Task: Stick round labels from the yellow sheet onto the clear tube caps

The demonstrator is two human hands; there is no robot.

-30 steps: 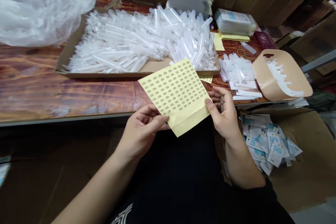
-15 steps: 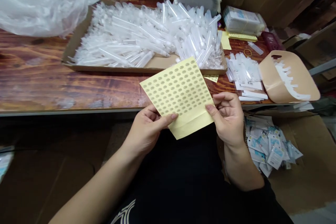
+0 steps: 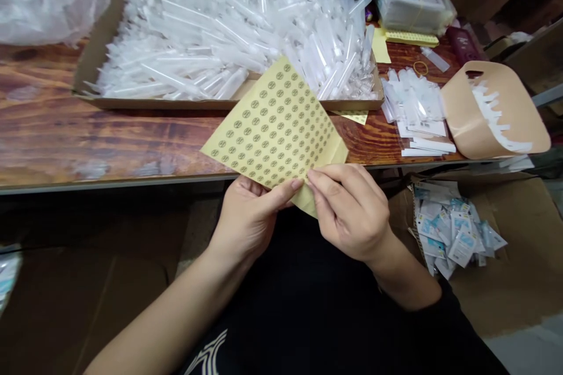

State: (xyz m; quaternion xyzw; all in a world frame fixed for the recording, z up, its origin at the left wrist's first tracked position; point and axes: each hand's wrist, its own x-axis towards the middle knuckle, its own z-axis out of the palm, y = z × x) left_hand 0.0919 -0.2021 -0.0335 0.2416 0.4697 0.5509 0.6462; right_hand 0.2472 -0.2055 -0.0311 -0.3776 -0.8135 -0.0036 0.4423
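Note:
A yellow sticker sheet [image 3: 275, 123] with rows of small dark round prints is held up in front of the table edge. My left hand [image 3: 250, 211] pinches its lower edge, thumb on top and fingers behind. With thumb and forefinger pressed together, my right hand [image 3: 354, 208] is at the printed edge close to the left thumb. Whether a single sticker sits between the right fingertips cannot be made out. The sheet bends near the right hand, and its unprinted strip is partly covered by that hand.
Behind the sheet, a shallow cardboard tray [image 3: 153, 104] holds many clear plastic tubes [image 3: 189, 41]. To the right lie more tubes [image 3: 413, 96], white slips [image 3: 426, 146] and a beige bin [image 3: 457, 99] with white strips. Below right, an open carton [image 3: 523, 246] contains small packets [image 3: 457, 234]. A plastic bag [image 3: 53, 0] lies upper left.
My right hand has moved left from the sheet's right edge to beside my left thumb. The sheet has turned and now bends at its right side. The view has shifted slightly.

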